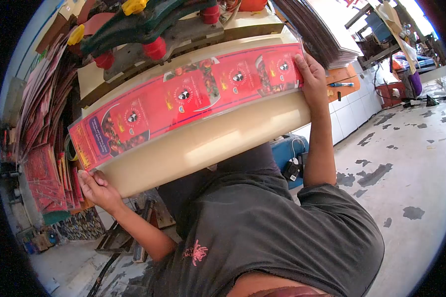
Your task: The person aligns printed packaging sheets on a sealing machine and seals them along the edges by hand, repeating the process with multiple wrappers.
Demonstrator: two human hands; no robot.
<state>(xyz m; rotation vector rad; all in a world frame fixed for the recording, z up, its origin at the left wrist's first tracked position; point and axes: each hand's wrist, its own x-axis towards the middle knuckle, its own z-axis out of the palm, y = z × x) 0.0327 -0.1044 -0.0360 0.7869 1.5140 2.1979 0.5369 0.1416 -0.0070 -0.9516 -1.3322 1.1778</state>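
A long red printed sheet (198, 96) with repeated round black-and-white logos and food pictures lies on a smooth cream board (218, 136). Its edges look like clear, glossy plastic. My left hand (100, 190) is closed at the board's near left corner, its thumb beside the sheet's end. At the far right end, my right hand (312, 79) grips the board, with the thumb pressed on top of the sheet. The undersides of both grips are hidden. Beyond the board stands a dark green machine part (139, 29) with red fittings.
Stacks of red printed sheets (44, 123) crowd the left side. Another stack of sheets (322, 34) rises at the upper right, near a blue pen (341, 84) on an orange-brown surface. A blue box (285, 153) with a cable stands below the board. The floor (391, 148) has dark worn patches.
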